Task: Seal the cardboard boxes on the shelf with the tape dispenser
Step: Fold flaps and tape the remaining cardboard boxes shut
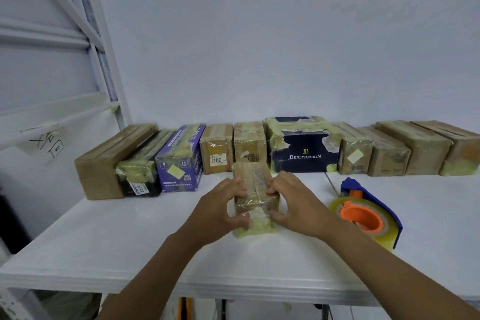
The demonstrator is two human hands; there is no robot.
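Observation:
A small cardboard box (pixel 254 189) wrapped in yellowish clear tape stands on the white shelf (pixel 130 236), near its middle. My left hand (pixel 220 212) grips the box's left side, thumb on the near face. My right hand (pixel 293 204) grips its right side, fingers curled over the top edge. The tape dispenser (pixel 368 213), blue with an orange hub and a yellowish roll, lies on the shelf just right of my right hand, untouched.
A row of several taped boxes lines the back wall, among them a purple box (pixel 180 161) and a dark blue box (pixel 304 150). White rack uprights (pixel 104 60) rise at the left. The shelf's front edge (pixel 207 286) runs below my forearms.

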